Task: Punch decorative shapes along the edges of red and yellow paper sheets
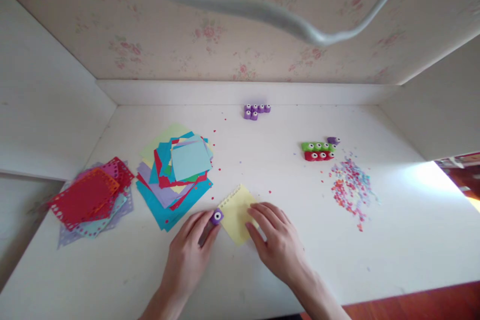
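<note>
The yellow sheet (235,220) lies on the desk (232,287) in front of me, turned cornerwise, a row of small cut-outs along its upper left edge. At its left corner my left hand (189,242) pinches a purple punch (216,217) between thumb and fingers. My right hand (277,240) rests on the sheet's right side, fingers close together, thumb apart, yellow showing in the gap. Left of the sheet sits a loose stack of coloured paper (191,161), pale blue on top; farther left, a pile of edge-punched sheets (88,194), red uppermost. Six purple punches (255,109) stand near the back. To the right, green punches (318,146) line up behind red punches (318,156), and beside them confetti (352,177) lies heaped straight on the desk.
</note>
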Tool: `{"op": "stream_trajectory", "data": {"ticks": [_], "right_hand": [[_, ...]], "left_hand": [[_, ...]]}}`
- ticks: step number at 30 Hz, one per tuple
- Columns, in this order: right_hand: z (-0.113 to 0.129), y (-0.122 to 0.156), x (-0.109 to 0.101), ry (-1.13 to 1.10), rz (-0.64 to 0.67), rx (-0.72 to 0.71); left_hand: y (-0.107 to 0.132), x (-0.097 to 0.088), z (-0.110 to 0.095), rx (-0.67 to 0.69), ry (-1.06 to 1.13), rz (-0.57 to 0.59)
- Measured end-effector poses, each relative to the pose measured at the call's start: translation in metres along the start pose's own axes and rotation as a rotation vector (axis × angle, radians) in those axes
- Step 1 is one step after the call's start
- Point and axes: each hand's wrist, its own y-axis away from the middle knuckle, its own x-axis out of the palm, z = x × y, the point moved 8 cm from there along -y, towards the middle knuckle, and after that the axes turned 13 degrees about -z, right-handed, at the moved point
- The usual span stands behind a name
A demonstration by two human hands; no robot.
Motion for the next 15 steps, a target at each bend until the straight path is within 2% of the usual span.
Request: {"op": "stream_trajectory", "data": {"ticks": [2,5,15], "right_hand": [[0.004,-0.001,0.015,0.030,0.068,-0.117],[0.002,0.002,0.029,0.071,0.129,-0.159],[-0.003,0.009,0.029,0.068,0.122,-0.184]], "left_hand": [[0.002,-0.002,0.000,0.004,0.000,-0.003],[0.007,-0.003,0.002,-0.008,-0.011,0.006],[0.009,0.000,0.006,-0.015,-0.048,0.006]]}}
